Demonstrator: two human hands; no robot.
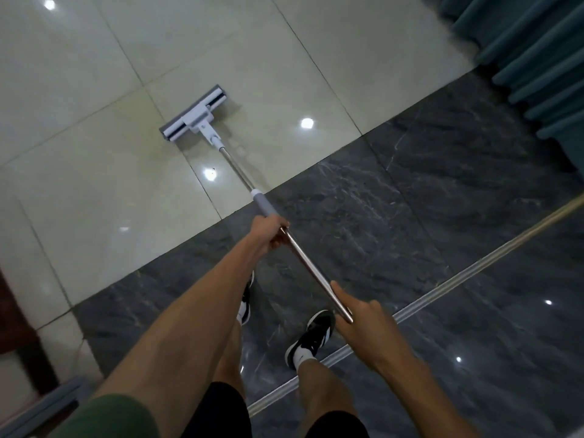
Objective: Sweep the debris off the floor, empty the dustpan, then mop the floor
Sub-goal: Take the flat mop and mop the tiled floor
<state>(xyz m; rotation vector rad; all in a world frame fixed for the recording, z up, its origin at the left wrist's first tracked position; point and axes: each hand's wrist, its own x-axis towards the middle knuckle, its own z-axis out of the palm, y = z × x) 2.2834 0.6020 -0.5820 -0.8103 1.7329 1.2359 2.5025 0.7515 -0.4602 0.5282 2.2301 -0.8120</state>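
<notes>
The mop [194, 113] head lies flat on pale floor [79, 90] tiles at upper centre, open floor around it; curtains [537, 58] edge upper right. Left hand [268, 230] and right hand [363, 317] fingers clamp its pole.

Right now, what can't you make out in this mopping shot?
Head view only:
- Mop pad underside: against the floor, so wet or dry is unknown.
- Left shoe: mostly behind the left forearm.
- Curtain: blurred, cut by the right edge.
- Dark furniture: cut by the left edge.
</notes>
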